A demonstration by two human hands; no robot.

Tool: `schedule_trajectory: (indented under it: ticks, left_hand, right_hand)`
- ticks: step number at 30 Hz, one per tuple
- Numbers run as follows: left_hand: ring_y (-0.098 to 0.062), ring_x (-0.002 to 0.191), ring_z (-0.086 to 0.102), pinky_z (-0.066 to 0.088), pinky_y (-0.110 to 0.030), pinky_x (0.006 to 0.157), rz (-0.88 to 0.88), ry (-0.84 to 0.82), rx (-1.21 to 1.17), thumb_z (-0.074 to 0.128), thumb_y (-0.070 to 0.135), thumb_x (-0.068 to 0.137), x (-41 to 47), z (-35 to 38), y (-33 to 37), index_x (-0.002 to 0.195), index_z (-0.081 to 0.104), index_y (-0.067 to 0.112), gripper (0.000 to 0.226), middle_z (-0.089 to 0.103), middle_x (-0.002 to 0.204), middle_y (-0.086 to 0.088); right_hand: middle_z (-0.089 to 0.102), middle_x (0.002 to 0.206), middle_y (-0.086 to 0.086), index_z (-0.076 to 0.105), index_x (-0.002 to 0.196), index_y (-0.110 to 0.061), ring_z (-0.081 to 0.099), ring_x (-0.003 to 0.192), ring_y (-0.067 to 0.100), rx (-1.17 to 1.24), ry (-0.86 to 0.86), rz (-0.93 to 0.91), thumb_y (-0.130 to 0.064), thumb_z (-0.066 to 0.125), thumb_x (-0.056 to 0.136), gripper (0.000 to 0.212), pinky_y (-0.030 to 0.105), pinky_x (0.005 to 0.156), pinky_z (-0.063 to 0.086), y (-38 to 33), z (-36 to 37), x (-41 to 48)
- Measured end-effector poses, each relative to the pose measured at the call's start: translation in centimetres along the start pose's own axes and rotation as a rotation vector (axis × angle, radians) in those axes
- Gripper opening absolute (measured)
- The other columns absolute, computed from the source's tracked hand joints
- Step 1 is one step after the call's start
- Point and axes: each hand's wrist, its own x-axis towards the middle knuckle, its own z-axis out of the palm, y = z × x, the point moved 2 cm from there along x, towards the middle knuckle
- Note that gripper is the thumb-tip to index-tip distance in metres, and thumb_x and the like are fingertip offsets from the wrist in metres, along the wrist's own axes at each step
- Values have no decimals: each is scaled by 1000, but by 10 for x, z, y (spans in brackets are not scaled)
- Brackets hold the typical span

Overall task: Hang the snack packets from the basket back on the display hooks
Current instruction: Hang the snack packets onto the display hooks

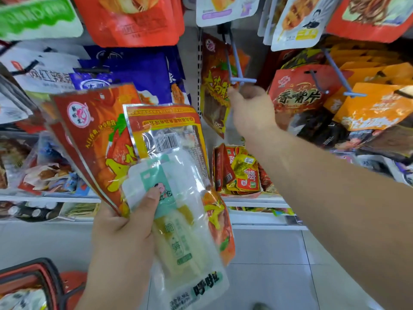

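- Head view: the left hand (118, 238) grips a fanned bunch of snack packets from below. Its thumb (145, 204) is pressed flat on the front one and the other fingers are hidden behind the bunch.
- Under the thumb is the clear packet (178, 231) with teal print, its lower end hanging past the palm.
- Just above the thumb tip, behind the clear one, is the yellow-edged packet (165, 128), turned barcode side out.
- To the thumb's left, the red-orange packet (96, 135) fans up and outward, with more of the same print showing behind the bunch on the right.
- The right hand (252, 108) reaches up, its fingertips right at the crossbar end of the empty-fronted display hook (242, 80). The fingers are blurred, so I cannot tell whether they are curled on anything.
- Touching or just beside those fingertips on their left is the hanging red packet (214, 92), far back on the same hook.
- To the right of the fingers, apart from them, a red packet (299, 92) and orange packets (375, 106) hang on neighbouring hooks.
- Well below the left hand's wrist, the red basket (44, 271) with a black handle sits at the lower left, with a packet visible inside.
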Motion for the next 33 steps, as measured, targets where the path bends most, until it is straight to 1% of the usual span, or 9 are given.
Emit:
schedule_trajectory:
  ticks: [6,10,15,19,21,23,26,30,33]
  left_hand:
    - [-35,95,77,62,-52,85,-77,-12,-83,73,15,93,-30,4,7,119,73,12,26,80,102,-11]
    - [-32,82,78,64,-40,63,-160,5,-122,70,8,91,-51,10,15,117,74,6,26,80,96,-16]
    - [-26,67,76,61,-33,53,-207,76,-147,72,3,90,-80,8,51,107,73,0,17,78,78,-12]
    - [-12,49,68,51,-19,45,-173,77,-151,77,7,87,-105,-1,97,90,71,-2,11,73,62,-3]
    - [-13,59,73,54,-21,52,-130,64,-149,80,10,85,-114,-2,125,96,73,2,15,77,70,0]
    - [-17,79,78,60,-30,68,-90,41,-143,83,13,83,-121,-3,151,113,77,12,30,81,91,0]
    - [-22,95,79,62,-39,78,-28,30,-182,83,9,82,-133,-10,190,117,75,16,37,81,105,-2]
    - [-33,100,77,60,-54,88,-14,27,-241,89,15,77,-145,-34,234,122,72,13,49,80,108,-7]
    - [-31,97,78,64,-42,78,21,30,-240,85,17,85,-148,-62,262,122,71,9,40,81,104,-6]
  right_hand:
    - [65,96,-9,63,112,-25,58,73,-5,72,-290,14,-44,74,90,31,18,71,50,33,-36,-130]
    - [57,118,-20,57,115,-43,59,97,-8,-70,-490,0,-60,92,54,72,13,76,52,38,-52,-185]
    - [55,122,-18,53,123,-50,58,101,-6,-140,-539,-4,-62,90,42,91,25,86,56,20,-70,-205]
    - [54,128,-20,53,137,-42,56,103,-6,-180,-620,-106,-49,96,58,90,8,81,44,-27,-83,-215]
    - [57,128,-19,56,136,-41,57,103,-7,-163,-609,-131,-43,96,63,83,6,79,44,-53,-90,-219]
    - [61,127,-17,59,135,-41,59,102,-7,-123,-605,-136,-44,94,64,79,9,82,48,-77,-95,-224]
    - [67,123,-15,62,132,-44,65,107,3,-62,-581,-149,-55,84,62,75,35,93,57,-114,-103,-236]
    - [74,114,-13,66,125,-44,70,104,12,28,-572,-160,-36,87,76,55,45,86,61,-163,-104,-258]
    - [75,110,-13,65,124,-43,71,103,16,62,-564,-185,-31,83,82,47,46,84,62,-199,-97,-280]
